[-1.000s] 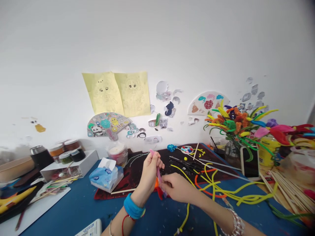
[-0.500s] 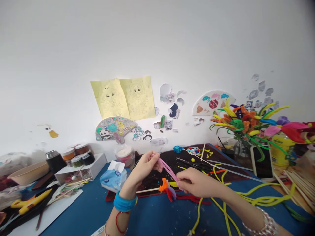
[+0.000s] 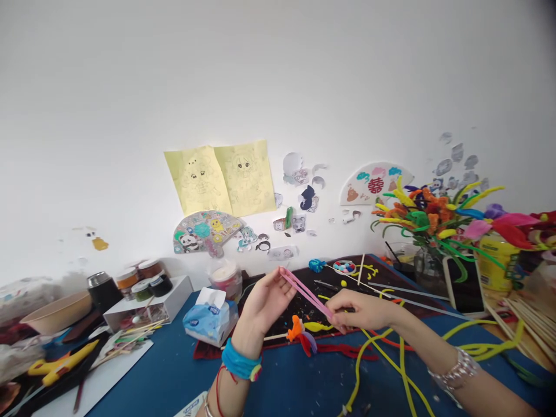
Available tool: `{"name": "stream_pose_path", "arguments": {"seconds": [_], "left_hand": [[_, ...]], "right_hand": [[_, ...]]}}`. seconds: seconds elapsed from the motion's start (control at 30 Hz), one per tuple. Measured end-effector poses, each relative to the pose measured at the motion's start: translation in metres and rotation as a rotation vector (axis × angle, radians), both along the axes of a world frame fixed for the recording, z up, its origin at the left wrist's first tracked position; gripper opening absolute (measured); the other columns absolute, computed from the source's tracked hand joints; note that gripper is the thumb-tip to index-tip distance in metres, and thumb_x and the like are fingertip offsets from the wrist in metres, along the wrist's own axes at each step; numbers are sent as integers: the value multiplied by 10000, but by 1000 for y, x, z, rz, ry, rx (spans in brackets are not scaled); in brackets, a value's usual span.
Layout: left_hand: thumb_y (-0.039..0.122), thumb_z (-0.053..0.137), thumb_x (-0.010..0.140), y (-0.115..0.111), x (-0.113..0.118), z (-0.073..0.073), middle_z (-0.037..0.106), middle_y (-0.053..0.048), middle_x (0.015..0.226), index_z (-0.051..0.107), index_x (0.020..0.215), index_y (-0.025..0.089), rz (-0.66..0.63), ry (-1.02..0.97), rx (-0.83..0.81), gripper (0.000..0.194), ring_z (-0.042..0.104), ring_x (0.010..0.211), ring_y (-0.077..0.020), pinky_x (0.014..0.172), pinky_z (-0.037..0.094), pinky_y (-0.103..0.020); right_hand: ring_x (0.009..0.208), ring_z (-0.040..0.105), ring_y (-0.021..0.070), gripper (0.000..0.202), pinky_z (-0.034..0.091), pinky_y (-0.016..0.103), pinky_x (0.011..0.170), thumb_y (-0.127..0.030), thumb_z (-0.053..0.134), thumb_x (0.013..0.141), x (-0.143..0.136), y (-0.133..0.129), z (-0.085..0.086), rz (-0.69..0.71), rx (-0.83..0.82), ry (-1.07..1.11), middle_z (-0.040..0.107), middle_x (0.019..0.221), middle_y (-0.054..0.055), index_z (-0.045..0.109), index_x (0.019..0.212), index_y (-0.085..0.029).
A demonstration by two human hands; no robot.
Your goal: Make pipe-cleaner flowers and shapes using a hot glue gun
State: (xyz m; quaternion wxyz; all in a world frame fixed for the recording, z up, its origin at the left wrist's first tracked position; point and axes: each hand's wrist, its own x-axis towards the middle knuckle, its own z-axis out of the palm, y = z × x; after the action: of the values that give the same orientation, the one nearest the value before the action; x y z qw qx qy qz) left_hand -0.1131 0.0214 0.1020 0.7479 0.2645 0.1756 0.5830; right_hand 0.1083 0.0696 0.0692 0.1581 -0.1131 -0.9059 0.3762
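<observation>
Across the near side of a blue counter (image 3: 278, 391), yellow stems (image 3: 358, 370) trail at 5 o'clock from the pink strand (image 3: 320, 305), loose enough, perhaps, to snag the right forearm. At 6 o'clock, an orange, red and purple bundle (image 3: 306, 343) lies beside red stems (image 3: 347, 350), seemingly shaped already. Above the counter, a person's left hand (image 3: 269, 301) pinches the strand's upper end, its other fingers loosely curled; the right hand (image 3: 358, 308) grips the lower end, fingers closely bent. The work appears partway: the strand is doubled and stretched straight, joined to nothing visible; how much shaping remains cannot be told. A tissue packet (image 3: 208, 321) sits at 9 o'clock, a phone (image 3: 463, 284) stands at 3, and fuzzy flowers (image 3: 430, 217) fan out at 2. Beyond, yellow drawings (image 3: 245, 185) hang on the wall between 10 and 11.
</observation>
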Motion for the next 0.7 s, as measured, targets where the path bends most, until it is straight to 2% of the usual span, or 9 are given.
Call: {"name": "stream_pose_path", "arguments": {"seconds": [0.27,0.43,0.5,0.6,0.7], "left_hand": [[98,582,770,8,10,-12,611,-30,728,617,722,101,198,-77,91,60,584,709,-104,768,478,-250],[203,634,764,6,9,-13,591,-6,768,595,742,131,308,183,394,85,588,704,-115,704,488,-256],[228,645,762,5,8,-14,580,17,743,576,745,152,344,247,442,104,577,644,-93,638,482,-226],[270,638,774,5,9,-15,577,30,731,573,781,172,331,220,420,118,549,596,-66,585,467,-191],[374,600,794,5,14,-17,609,-26,834,600,919,157,264,240,412,250,592,719,-126,669,493,-260]], "right_hand": [[595,511,104,303,394,210,596,-323,430,883,-25,-16,-5,-10,118,24,563,644,0,576,696,-134],[603,495,101,282,375,207,613,-260,421,882,-28,-24,-4,-93,254,18,566,659,-2,564,669,-141],[607,496,102,269,375,206,617,-242,426,874,-28,-26,-2,-111,289,21,566,662,-1,557,660,-143],[601,503,100,265,379,200,612,-230,418,873,-28,-28,-1,-122,278,38,570,660,-3,546,657,-145],[580,511,99,263,389,194,585,-227,398,877,-27,-26,-2,-156,194,54,571,648,-2,537,670,-144]]}}
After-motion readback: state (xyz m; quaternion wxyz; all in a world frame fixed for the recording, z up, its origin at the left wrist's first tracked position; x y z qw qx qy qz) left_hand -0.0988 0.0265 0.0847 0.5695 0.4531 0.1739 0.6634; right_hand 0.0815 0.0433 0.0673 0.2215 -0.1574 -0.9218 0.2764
